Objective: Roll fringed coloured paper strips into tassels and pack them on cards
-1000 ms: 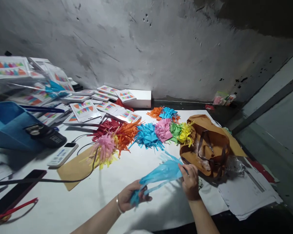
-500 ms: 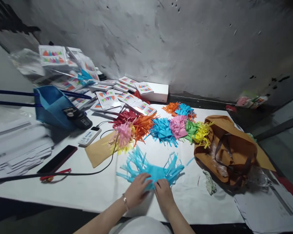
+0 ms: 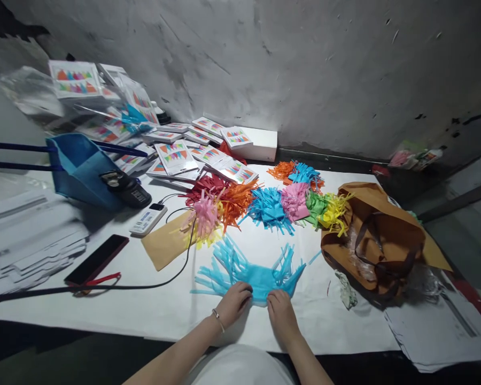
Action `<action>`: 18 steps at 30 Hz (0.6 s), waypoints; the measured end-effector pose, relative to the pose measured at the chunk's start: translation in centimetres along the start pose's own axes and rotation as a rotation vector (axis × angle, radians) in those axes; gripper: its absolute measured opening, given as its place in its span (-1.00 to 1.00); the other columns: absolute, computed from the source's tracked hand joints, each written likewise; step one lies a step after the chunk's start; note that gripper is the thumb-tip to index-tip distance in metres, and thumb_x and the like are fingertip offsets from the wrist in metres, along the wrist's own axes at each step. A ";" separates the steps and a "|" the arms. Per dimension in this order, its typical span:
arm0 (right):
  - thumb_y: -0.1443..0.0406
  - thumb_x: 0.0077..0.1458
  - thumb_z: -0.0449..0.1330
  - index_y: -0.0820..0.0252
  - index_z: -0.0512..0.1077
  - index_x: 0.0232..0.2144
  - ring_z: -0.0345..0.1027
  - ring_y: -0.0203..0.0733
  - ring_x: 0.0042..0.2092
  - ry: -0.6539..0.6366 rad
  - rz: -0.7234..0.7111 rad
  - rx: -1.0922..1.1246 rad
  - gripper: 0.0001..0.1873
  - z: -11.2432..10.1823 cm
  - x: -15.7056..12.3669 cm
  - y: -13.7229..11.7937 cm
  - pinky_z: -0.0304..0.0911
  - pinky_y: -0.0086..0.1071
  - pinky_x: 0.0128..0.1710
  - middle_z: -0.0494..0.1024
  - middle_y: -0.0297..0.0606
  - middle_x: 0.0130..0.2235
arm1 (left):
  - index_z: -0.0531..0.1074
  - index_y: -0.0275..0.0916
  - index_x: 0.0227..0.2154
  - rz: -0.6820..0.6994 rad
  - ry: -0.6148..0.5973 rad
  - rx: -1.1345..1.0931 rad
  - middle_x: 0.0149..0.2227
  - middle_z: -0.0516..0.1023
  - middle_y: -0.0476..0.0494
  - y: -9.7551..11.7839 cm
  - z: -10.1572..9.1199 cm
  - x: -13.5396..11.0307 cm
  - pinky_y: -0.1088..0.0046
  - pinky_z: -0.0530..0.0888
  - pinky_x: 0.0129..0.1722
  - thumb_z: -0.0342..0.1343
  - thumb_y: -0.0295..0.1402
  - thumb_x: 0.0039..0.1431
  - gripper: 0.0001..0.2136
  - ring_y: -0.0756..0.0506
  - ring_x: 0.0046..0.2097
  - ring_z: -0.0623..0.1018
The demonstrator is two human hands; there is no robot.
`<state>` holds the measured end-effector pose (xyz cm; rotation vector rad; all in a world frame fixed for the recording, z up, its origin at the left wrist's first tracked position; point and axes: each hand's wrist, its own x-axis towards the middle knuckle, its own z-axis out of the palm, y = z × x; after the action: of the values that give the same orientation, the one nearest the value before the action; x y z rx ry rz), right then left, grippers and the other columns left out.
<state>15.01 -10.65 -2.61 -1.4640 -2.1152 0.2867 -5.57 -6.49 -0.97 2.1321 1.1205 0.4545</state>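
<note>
A light-blue fringed tissue paper (image 3: 260, 278) lies on the white tabletop right in front of me, its plain middle flat and its cut strips fanned out to both sides. At its near left edge, my left hand (image 3: 234, 303), with a bracelet on the wrist, has its fingers curled closed on the paper. My right hand (image 3: 282, 314) pinches the near edge further right; its fingertips are partly hidden. Beyond the paper sit fringed bundles: a blue bundle (image 3: 271, 208), a pink bundle (image 3: 295, 201) and a yellow bundle (image 3: 335, 212) among several others.
At the back left, printed packets (image 3: 174, 158) are piled near a blue bag (image 3: 78, 168). A phone (image 3: 98, 259), a white power bank (image 3: 148, 219) and a black cable (image 3: 144, 287) lie left. An open brown bag (image 3: 404, 235) stands right, with white sheets (image 3: 433, 334) nearer me.
My hands have moved apart along the near edge of the blue tissue paper, the right one shifting right. The paper's middle now lies flatter and shows more. The view has shifted slightly.
</note>
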 end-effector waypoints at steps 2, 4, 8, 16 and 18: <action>0.46 0.21 -0.01 0.19 0.40 -0.34 0.33 -0.14 -0.17 0.008 0.017 -0.033 -0.79 0.1 0.3 -0.3 0.24 -0.16 -0.08 0.46 -0.23 -0.25 | 0.48 -0.20 -0.31 -0.026 0.014 -0.008 -0.19 0.51 -0.18 0.0 0.2 0.4 0.24 0.37 -0.07 -0.10 -0.44 0.25 -0.78 -0.16 -0.12 0.44; 0.45 0.20 0.00 0.18 0.39 -0.26 0.31 -0.10 -0.08 0.010 0.013 -0.074 -0.81 0.3 0.6 -0.6 0.14 -0.08 0.03 0.46 -0.20 -0.16 | 0.47 -0.21 -0.31 -0.061 0.031 -0.011 -0.23 0.51 -0.18 -0.1 0.4 0.9 0.24 0.37 -0.10 -0.12 -0.42 0.26 -0.77 -0.17 -0.16 0.44; 0.46 0.12 0.07 0.13 0.38 -0.20 0.33 -0.09 -0.14 0.005 0.051 -0.173 -0.78 0.3 1.5 -0.5 0.11 -0.11 0.02 0.48 -0.24 -0.25 | 0.44 -0.21 -0.33 -0.116 0.050 -0.009 -0.29 0.51 -0.17 -0.5 0.5 1.5 0.25 0.38 -0.18 -0.14 -0.38 0.27 -0.77 -0.17 -0.22 0.43; 0.50 0.02 0.08 0.13 0.40 -0.40 0.28 0.03 -0.23 0.137 0.309 -0.368 -0.81 -2.5 2.1 2.2 0.04 -0.02 -0.11 0.46 -0.13 -0.36 | 0.41 -0.19 -0.35 -0.123 0.041 0.006 -0.30 0.52 -0.19 -0.9 0.5 1.5 0.26 0.37 -0.20 -0.18 -0.37 0.29 -0.75 -0.19 -0.23 0.44; 0.50 0.02 0.06 0.13 0.40 -0.44 0.28 0.01 -0.25 0.170 0.347 -0.395 -0.80 -3.5 1.3 3.4 0.03 -0.03 -0.13 0.45 -0.14 -0.39 | 0.41 -0.20 -0.35 -0.121 0.036 0.010 -0.30 0.52 -0.19 -1.0 0.6 1.4 0.26 0.37 -0.20 -0.19 -0.37 0.29 -0.74 -0.19 -0.23 0.45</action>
<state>19.32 -8.61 -0.93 -2.0089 -1.8430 -0.1382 -5.00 -5.20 -2.08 2.0587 1.2663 0.4333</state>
